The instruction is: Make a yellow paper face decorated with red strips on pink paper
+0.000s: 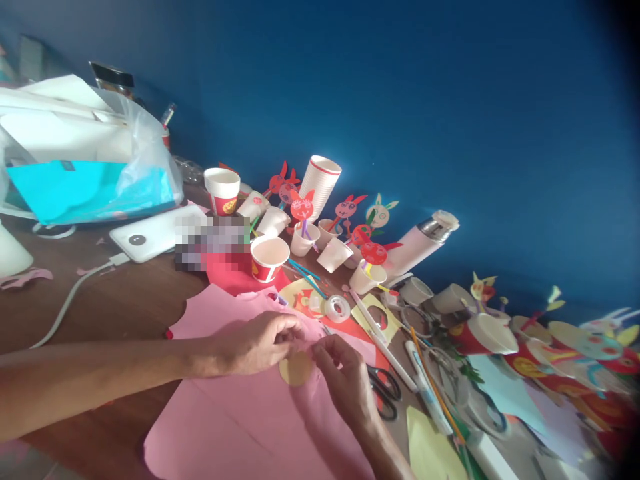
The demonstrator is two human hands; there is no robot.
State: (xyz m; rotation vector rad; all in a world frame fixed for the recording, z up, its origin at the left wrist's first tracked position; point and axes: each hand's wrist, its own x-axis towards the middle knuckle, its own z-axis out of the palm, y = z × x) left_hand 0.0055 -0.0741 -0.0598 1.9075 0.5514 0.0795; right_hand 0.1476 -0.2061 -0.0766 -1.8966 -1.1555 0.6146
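My left hand (265, 341) and my right hand (345, 380) meet over a large pink paper sheet (225, 413), fingertips pinched close together. Whatever lies between the fingers is small and blends with the pink behind it; I cannot make it out. Just below the fingertips is a round yellow paper disc (295, 369). Black-handled scissors (385, 392) lie to the right of my right hand, their blades mostly hidden. Beyond the hands sits a roll of clear tape (337, 308) on red and yellow paper scraps.
Paper cups holding red paper faces (303, 207) stand behind, near a stack of cups (320, 183) and a pink thermos (415, 247). A white power bank (150, 233) with its cable lies left. Right are a marker (429, 390), yellow paper (433, 443) and more decorated cups (485, 333).
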